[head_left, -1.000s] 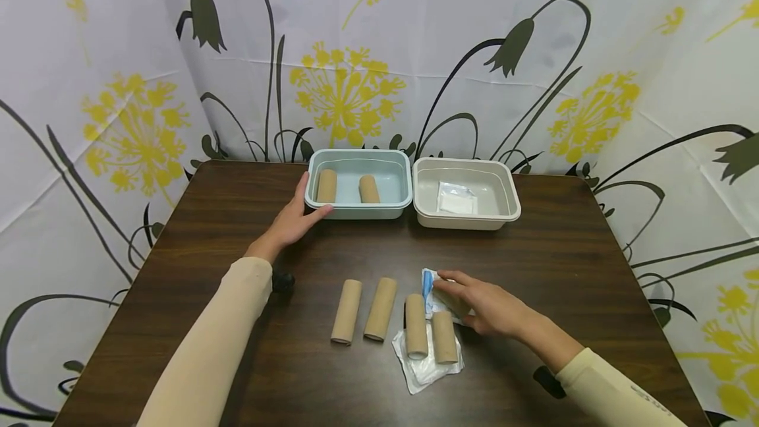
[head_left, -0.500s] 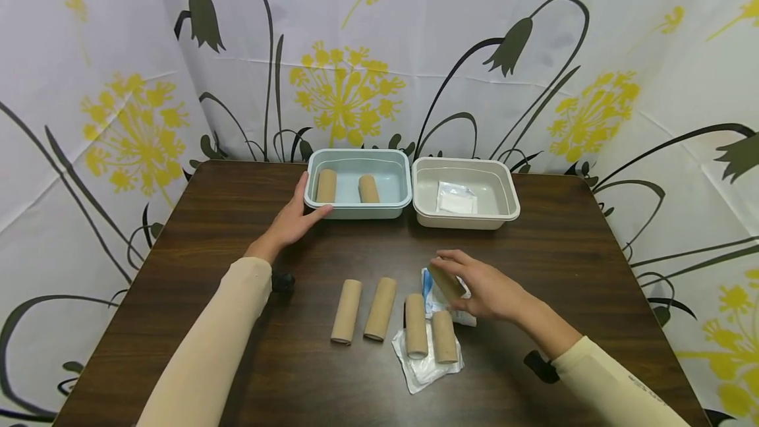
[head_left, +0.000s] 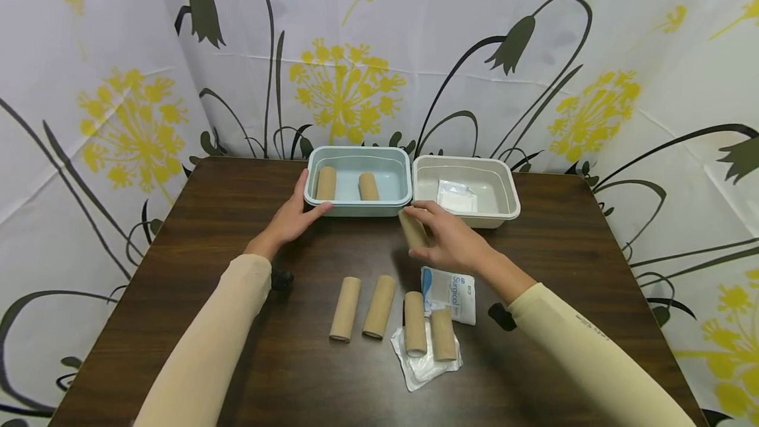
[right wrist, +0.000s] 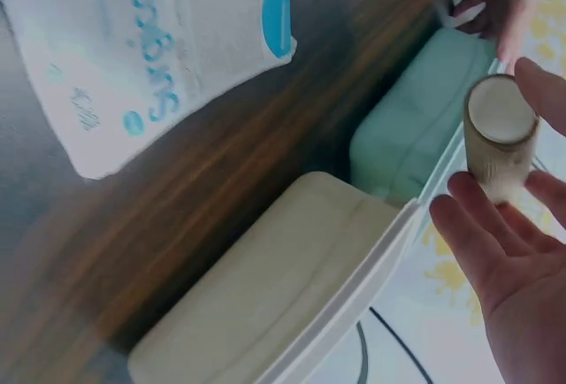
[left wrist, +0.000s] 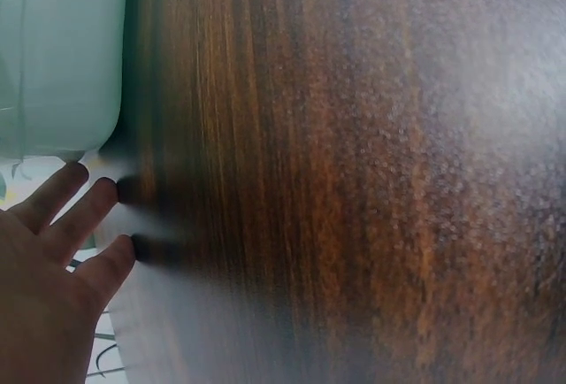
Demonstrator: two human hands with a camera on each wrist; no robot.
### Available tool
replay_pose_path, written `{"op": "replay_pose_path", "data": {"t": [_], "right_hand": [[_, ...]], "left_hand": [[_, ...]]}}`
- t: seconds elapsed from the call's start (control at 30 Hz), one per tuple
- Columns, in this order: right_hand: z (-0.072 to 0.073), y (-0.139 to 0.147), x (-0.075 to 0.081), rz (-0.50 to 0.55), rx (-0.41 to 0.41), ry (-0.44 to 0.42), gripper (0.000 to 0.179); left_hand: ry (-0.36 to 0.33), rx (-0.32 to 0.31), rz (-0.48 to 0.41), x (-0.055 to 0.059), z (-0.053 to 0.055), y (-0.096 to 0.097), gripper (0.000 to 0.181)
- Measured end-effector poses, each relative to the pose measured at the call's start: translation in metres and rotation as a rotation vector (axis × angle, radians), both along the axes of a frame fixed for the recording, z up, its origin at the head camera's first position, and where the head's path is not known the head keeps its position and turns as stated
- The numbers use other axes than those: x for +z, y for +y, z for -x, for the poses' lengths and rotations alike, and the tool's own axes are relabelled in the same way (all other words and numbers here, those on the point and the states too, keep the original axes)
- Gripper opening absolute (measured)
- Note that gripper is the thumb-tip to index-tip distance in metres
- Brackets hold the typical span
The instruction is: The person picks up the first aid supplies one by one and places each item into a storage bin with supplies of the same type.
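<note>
In the head view, my right hand [head_left: 449, 237] grips a cardboard tube [head_left: 413, 229] between thumb and fingers, above the table in front of the two bins. The right wrist view looks into the hollow end of this cardboard tube [right wrist: 501, 149]. My left hand [head_left: 288, 216] rests against the left front corner of the light blue bin [head_left: 379, 209], thumb at its front rim. Extended fingers [left wrist: 84, 207] show beside that bin in the left wrist view. Inside the blue bin lie two cardboard tubes, one of them short [head_left: 368, 186].
A beige bin [head_left: 504, 193] holding a white packet [head_left: 456, 197] adjoins the blue one. Two tubes [head_left: 345, 309] lie on the dark table. Two more [head_left: 415, 325] rest on a crumpled white packet [head_left: 418, 374], near a flat packet marked "Surgical" [head_left: 459, 295].
My right hand has lifted the cardboard tube off the flat packet and carried it up and left toward the bins. The packet's print now shows. My left hand has stayed at the blue bin.
</note>
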State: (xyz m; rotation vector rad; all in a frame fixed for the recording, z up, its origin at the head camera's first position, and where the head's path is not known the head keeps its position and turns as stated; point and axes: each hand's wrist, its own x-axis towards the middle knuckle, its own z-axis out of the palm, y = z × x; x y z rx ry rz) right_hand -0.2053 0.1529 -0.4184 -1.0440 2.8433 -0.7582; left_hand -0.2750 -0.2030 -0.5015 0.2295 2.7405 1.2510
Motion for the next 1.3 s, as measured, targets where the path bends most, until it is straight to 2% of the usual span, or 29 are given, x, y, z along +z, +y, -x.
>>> {"op": "replay_pose_path", "data": {"t": [0.3, 0.57, 0.7, 0.97, 1.2, 1.3], "right_hand": [[0.044, -0.024, 0.004, -0.007, -0.111, 0.029, 0.073], [0.075, -0.035, 0.003, 0.089, -0.233, -0.051, 0.073], [0.082, -0.041, 0.0, 0.088, -0.251, -0.066, 0.075], [0.087, -0.048, -0.008, 0.091, -0.267, -0.086, 0.074], [0.088, -0.05, -0.016, 0.067, -0.288, -0.07, 0.057], [0.086, -0.05, -0.017, 0.048, -0.273, -0.062, 0.05]], "left_hand": [[0.0, 0.007, 0.003, 0.002, -0.001, 0.001, 0.098], [-0.006, 0.011, 0.01, 0.002, 0.0, 0.003, 0.098], [-0.013, 0.017, 0.012, 0.002, -0.002, 0.002, 0.097], [-0.004, 0.02, 0.008, 0.002, -0.002, 0.002, 0.096], [0.004, 0.027, 0.011, -0.001, -0.003, 0.004, 0.096], [0.004, 0.032, 0.008, -0.002, -0.003, 0.004, 0.096]]}}
